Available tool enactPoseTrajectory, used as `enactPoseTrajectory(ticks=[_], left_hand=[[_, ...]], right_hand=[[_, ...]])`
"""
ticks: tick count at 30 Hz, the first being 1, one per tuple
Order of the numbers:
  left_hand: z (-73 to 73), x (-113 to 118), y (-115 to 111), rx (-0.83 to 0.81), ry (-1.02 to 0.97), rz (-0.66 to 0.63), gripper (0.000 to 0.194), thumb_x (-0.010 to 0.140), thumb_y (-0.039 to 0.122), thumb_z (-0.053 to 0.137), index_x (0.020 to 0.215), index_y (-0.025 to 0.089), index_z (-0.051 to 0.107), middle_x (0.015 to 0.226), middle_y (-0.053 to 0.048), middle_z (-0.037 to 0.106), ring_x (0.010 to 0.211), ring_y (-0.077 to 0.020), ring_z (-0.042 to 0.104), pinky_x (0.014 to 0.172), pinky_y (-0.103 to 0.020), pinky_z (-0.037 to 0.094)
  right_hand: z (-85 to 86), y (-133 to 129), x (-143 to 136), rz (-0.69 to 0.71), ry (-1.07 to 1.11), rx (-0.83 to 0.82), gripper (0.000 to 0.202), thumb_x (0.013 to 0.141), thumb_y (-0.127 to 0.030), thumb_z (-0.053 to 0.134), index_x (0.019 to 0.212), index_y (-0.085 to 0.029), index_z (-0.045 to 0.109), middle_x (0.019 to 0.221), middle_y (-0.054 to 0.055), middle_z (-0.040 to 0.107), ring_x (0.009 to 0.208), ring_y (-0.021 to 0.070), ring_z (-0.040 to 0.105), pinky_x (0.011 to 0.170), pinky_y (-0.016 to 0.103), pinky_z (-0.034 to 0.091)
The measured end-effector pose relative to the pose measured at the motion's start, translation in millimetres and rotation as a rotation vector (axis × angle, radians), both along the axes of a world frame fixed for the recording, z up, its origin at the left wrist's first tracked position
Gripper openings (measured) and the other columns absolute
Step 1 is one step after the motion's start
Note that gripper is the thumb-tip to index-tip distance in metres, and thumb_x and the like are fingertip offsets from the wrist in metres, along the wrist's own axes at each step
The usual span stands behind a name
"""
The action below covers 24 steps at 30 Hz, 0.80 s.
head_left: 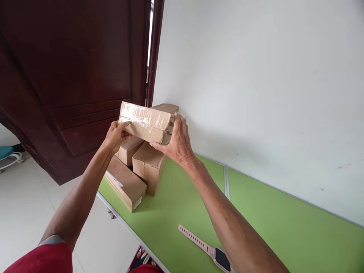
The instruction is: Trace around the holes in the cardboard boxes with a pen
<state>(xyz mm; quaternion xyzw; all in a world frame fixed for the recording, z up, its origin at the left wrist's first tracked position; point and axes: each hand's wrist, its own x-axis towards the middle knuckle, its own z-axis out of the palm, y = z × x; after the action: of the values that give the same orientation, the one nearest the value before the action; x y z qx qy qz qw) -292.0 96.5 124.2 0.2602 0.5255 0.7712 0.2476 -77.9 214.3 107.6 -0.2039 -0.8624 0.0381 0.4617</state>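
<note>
A cardboard box [145, 122] with shiny clear tape along its side is held up between both hands, above other boxes. My left hand [116, 135] grips its left end, thumb on the near face. Around the right end, my right hand [178, 142] is closed, with the thumb beneath and the fingers over the edge. Below stand a brown box [148, 163] and, nearer the front edge, a long box [126, 184] with a white label. Part of another box [129, 148] shows behind them.
A pink-strapped smartwatch [199, 242] lies on the green table [176, 201], partly under my right forearm. White wall [256, 83] runs along the table's back. A dark red door [71, 76] stands at the left, with a teal stool [6, 152] beyond.
</note>
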Motion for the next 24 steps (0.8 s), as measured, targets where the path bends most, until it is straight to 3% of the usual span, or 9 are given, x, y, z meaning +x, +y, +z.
enactPoseTrajectory(ticks=[8, 12, 18, 24], left_hand=[[-7.8, -16.7, 23.1, -0.086, 0.111, 0.031, 0.031, 0.091, 0.028, 0.08, 0.097, 0.021, 0.051, 0.071, 0.001, 0.066, 0.055, -0.0137, 0.065, 0.055, -0.025, 0.053], [-17.4, -21.6, 14.0, -0.139, 0.164, 0.054, 0.029, 0.089, 0.031, 0.081, 0.092, 0.021, 0.054, 0.066, 0.002, 0.063, 0.051, -0.0122, 0.06, 0.049, -0.023, 0.047], [-18.8, -25.9, -1.7, -0.247, 0.285, 0.083, 0.02, 0.081, 0.024, 0.083, 0.087, 0.017, 0.064, 0.058, 0.002, 0.062, 0.042, -0.0105, 0.051, 0.04, -0.021, 0.034], [-17.2, -28.7, -19.0, -0.289, 0.351, 0.118, 0.021, 0.081, 0.026, 0.083, 0.093, 0.016, 0.069, 0.056, 0.001, 0.064, 0.042, -0.0119, 0.052, 0.041, -0.022, 0.036]], right_hand=[[2.0, 34.0, -7.2, 0.041, 0.026, -0.177, 0.113, 0.085, -0.051, 0.085, 0.169, -0.01, 0.022, 0.165, 0.031, 0.041, 0.157, 0.0451, 0.044, 0.126, 0.066, 0.044], [-6.6, 29.1, -5.5, 0.083, -0.04, -0.156, 0.108, 0.091, -0.058, 0.078, 0.173, -0.014, 0.022, 0.166, 0.028, 0.044, 0.156, 0.0438, 0.046, 0.124, 0.066, 0.048], [-21.0, 22.8, -1.6, 0.09, -0.066, -0.164, 0.104, 0.097, -0.05, 0.07, 0.177, -0.016, 0.013, 0.171, 0.027, 0.039, 0.161, 0.0407, 0.041, 0.129, 0.066, 0.042], [-20.1, 11.0, 1.1, 0.118, -0.094, -0.127, 0.094, 0.098, -0.048, 0.069, 0.173, -0.015, 0.023, 0.169, 0.027, 0.041, 0.161, 0.0402, 0.04, 0.129, 0.065, 0.04]])
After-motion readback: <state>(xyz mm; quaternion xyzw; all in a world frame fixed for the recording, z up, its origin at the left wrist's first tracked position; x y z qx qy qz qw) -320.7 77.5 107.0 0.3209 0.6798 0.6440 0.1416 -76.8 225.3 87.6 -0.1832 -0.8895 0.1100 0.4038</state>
